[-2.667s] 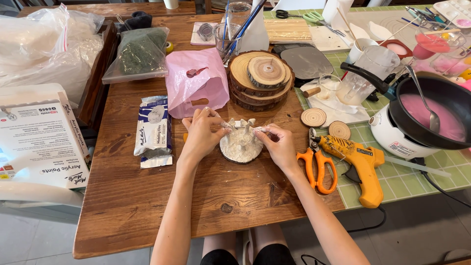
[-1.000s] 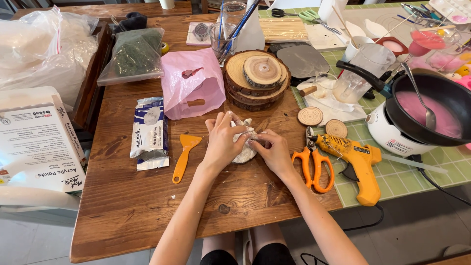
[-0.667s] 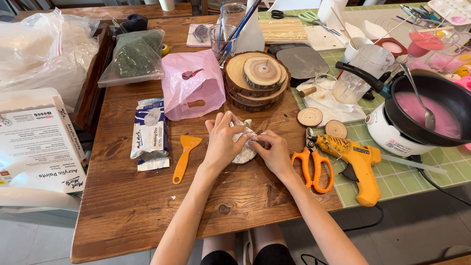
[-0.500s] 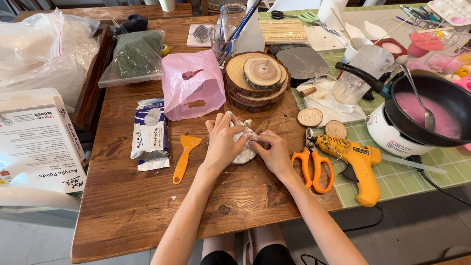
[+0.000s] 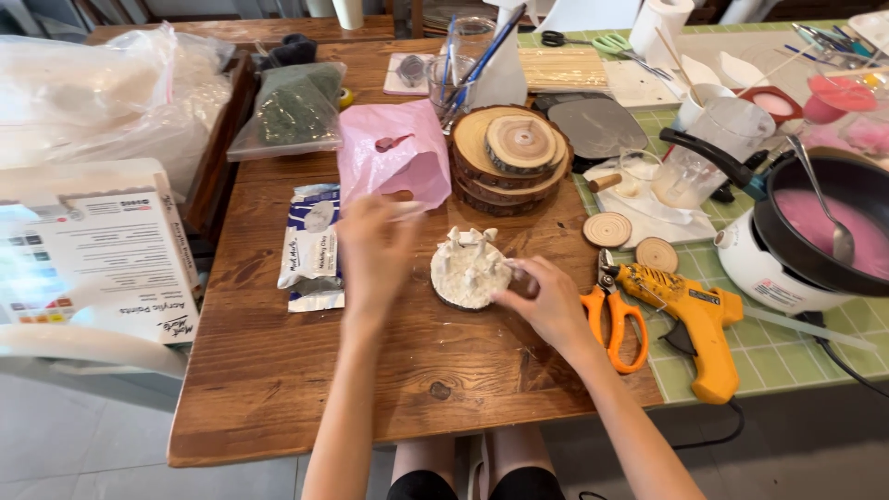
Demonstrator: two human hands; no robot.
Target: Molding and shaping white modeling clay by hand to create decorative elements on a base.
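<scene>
the white clay piece (image 5: pixel 469 269) sits on its round wood slice at the centre of the frame, small stubs pointing up along its top edge; being round, it shows no clear long axis. half a second ago both my hands cupped it; now my left hand (image 5: pixel 375 248) has lifted off toward the pink plastic bag (image 5: pixel 394 153), blurred, so i cannot tell its grip. my right hand (image 5: pixel 546 298) pinches the slice's right edge, steadying it. the orange spatula has gone from the wooden surface (image 5: pixel 269 370). orange scissors (image 5: pixel 616 315) lie just right.
</scene>
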